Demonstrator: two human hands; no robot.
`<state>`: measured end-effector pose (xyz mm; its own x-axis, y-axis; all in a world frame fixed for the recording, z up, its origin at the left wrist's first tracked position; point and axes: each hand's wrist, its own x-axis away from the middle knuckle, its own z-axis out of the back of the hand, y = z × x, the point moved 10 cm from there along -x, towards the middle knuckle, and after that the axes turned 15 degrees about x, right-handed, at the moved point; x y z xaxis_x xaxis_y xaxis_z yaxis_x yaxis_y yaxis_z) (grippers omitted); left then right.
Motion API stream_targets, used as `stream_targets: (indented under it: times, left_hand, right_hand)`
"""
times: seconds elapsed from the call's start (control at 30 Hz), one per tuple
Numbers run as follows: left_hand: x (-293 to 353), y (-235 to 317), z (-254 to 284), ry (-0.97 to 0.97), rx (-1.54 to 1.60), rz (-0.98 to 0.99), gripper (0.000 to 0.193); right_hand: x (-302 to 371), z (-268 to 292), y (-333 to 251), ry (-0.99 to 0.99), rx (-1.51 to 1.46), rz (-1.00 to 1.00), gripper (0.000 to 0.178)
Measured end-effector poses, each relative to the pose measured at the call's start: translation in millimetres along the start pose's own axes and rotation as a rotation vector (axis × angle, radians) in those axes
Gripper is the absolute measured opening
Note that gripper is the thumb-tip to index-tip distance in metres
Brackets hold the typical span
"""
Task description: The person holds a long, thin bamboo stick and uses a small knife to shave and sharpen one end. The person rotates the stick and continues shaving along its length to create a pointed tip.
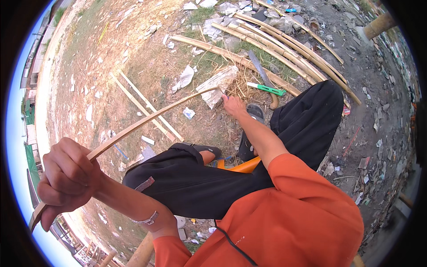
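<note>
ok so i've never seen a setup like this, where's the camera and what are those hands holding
There's no robot here, just a person with bare hands. The single picture comes from a wide fisheye camera on their head, looking down, so straight edges bend near the rim. Picture left is their left.

The left hand grips a long, thin wooden strip. The right hand is at its far end, beside a pale block; its exact grip is too small to tell.

On the littered ground lie two thin pale strips, a long knife, a green-handled tool and several long bamboo-like pieces.
</note>
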<state>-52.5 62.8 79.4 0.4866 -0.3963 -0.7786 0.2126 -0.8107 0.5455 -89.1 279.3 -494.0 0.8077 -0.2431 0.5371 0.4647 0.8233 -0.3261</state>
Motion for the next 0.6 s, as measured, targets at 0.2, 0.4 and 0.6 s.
stream_targets:
  times: [0.2, 0.4, 0.6]
  left_hand:
    - [8.7, 9.7, 10.9, 0.093, 0.015, -0.014, 0.049]
    - [19.0, 33.3, 46.6, 0.226, -0.142, -0.046, 0.052]
    - [24.0, 41.0, 49.0, 0.301, -0.292, -0.072, 0.055]
  right_hand:
    - [-8.5, -11.5, 5.0, -0.025, 0.093, 0.062, 0.064]
    - [12.4, 11.3, -24.5, -0.36, -0.34, -0.016, 0.074]
    - [127.2, 123.2, -116.2, -0.053, -0.317, 0.425, 0.073]
